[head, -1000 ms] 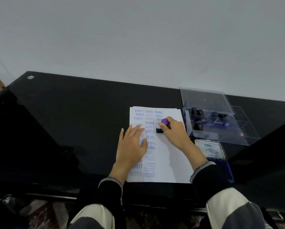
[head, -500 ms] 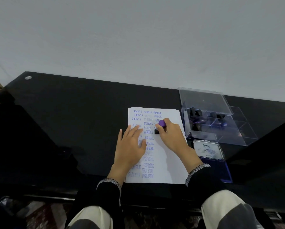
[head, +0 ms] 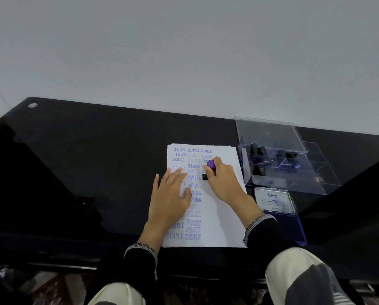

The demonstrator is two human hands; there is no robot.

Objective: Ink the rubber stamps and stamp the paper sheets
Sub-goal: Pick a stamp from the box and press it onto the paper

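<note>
A white paper sheet (head: 222,219) lies on the black glass table (head: 96,161), covered in blue stamped words down its left and middle columns. My right hand (head: 224,181) grips a rubber stamp (head: 210,166) with a purple top and black base, its base down on the upper middle of the sheet. My left hand (head: 169,198) rests flat on the sheet's left side, fingers spread. An open blue ink pad (head: 294,225) with its labelled lid (head: 274,200) raised lies just right of the paper.
A clear plastic box (head: 294,172) with its lid up holds several dark stamps at the right rear, behind the ink pad. A pale wall runs behind the table. The table's front edge is near my sleeves.
My right hand with the stamp has shifted slightly down the sheet. My left hand stays flat on the paper.
</note>
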